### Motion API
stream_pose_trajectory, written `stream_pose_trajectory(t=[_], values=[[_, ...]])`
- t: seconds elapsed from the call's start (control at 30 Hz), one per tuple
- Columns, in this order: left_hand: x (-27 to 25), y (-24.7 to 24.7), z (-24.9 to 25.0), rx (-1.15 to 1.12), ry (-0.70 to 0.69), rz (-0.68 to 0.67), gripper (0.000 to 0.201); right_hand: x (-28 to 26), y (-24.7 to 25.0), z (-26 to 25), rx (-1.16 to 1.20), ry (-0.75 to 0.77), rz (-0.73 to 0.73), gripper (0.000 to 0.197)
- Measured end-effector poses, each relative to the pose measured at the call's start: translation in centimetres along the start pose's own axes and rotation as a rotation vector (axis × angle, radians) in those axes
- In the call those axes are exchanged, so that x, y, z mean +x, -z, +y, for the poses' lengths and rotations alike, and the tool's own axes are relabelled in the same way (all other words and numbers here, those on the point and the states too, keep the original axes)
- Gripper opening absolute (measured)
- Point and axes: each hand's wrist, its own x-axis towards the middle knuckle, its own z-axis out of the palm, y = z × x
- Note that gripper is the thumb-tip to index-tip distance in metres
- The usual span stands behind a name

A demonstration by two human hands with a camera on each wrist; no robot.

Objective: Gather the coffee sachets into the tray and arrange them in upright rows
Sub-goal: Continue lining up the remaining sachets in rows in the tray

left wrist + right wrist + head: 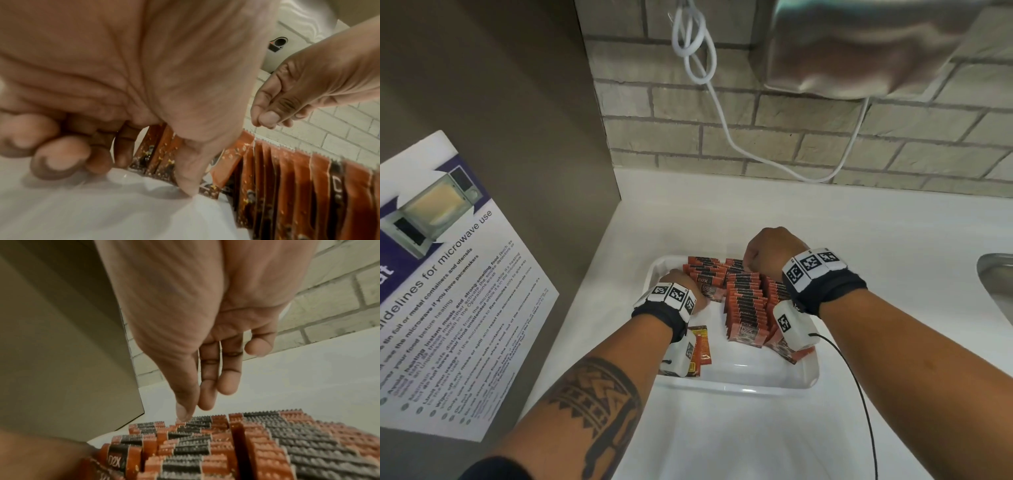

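Observation:
A white tray [739, 382] sits on the white counter. Orange-and-black coffee sachets [744, 301] stand in it in close upright rows. My left hand [675, 275] is at the tray's left side. Its thumb [186, 172] and curled fingers [123, 146] grip the end of the left row of sachets [158, 154], with the tips down on the tray floor [102, 211]. My right hand [770, 250] hangs over the far end of the rows. Its fingers [207, 386] point down and the thumb tip touches the sachet tops [267, 451]. Two loose sachets [702, 346] lie flat at the tray's near left.
A grey panel with a microwave poster [448, 291] stands at the left, close to the tray. The brick wall [791, 144] with a hanging white cable [722, 120] is behind. A sink edge [996, 281] shows at the right. A thin black wire [859, 394] trails from my right wrist.

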Motion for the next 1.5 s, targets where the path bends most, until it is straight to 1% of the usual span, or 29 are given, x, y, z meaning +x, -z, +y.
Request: stream_pose_trajectory(t=[0.07, 0.17, 0.23, 0.3, 0.4, 0.53, 0.6, 0.83, 0.93, 1.07, 1.13, 1.23, 1.33, 1.43, 1.5], values=[[0.5, -0.3, -0.1, 0.003, 0.013, -0.031, 0.044, -0.1, -0.3, -0.5, 0.009, 0.037, -0.001, 0.020], [1.2, -0.8, -0.2, -0.003, 0.033, -0.060, 0.049, -0.2, -0.7, -1.5, 0.088, 0.061, -0.021, 0.005], [1.8, -1.3, -0.4, -0.003, 0.058, -0.066, 0.054, -0.3, -1.1, -2.1, 0.095, 0.070, -0.046, 0.015], [2.1, -1.6, -0.5, -0.002, 0.062, -0.066, 0.058, -0.4, -1.5, -2.7, 0.042, 0.097, -0.064, 0.020], [1.8, -1.2, -0.4, 0.002, 0.059, -0.072, 0.054, -0.3, -2.5, -3.2, -0.005, 0.119, -0.056, 0.021], [1.4, -1.0, -0.7, -0.050, 0.076, -0.065, 0.040, -0.1, -3.1, -3.6, -0.036, 0.110, 0.001, 0.004], [1.3, -0.9, -0.8, -0.075, 0.080, -0.050, 0.031, 0.0, -3.1, -3.7, -0.041, 0.107, 0.007, 0.001], [0.8, -0.7, -0.6, -0.059, 0.023, -0.039, 0.033, 0.4, -3.8, -3.9, -0.041, 0.097, 0.018, 0.003], [0.6, -0.6, -0.5, -0.068, 0.040, -0.021, 0.041, 0.5, -4.0, -4.0, -0.056, 0.099, 0.042, 0.006], [0.2, -0.3, -0.6, -0.130, 0.098, -0.005, 0.053, 0.7, -4.2, -4.1, -0.072, 0.092, 0.050, 0.011], [0.0, -0.4, -0.7, -0.172, 0.125, -0.006, 0.063, 0.6, -4.1, -4.0, -0.077, 0.090, 0.047, 0.012], [-0.1, -0.6, -0.8, -0.208, 0.162, -0.009, 0.077, 0.6, -4.0, -4.0, -0.085, 0.095, 0.043, 0.009], [-0.4, -0.4, -0.7, -0.218, 0.165, -0.003, 0.082, 0.6, -4.1, -4.0, -0.090, 0.093, 0.037, 0.006], [-0.5, -0.3, -0.5, -0.188, 0.161, -0.014, 0.091, 0.7, -4.2, -4.2, -0.099, 0.091, 0.041, 0.009], [-0.5, -0.3, -0.4, -0.161, 0.151, -0.028, 0.090, 0.7, -4.2, -4.3, -0.103, 0.094, 0.046, 0.009]])
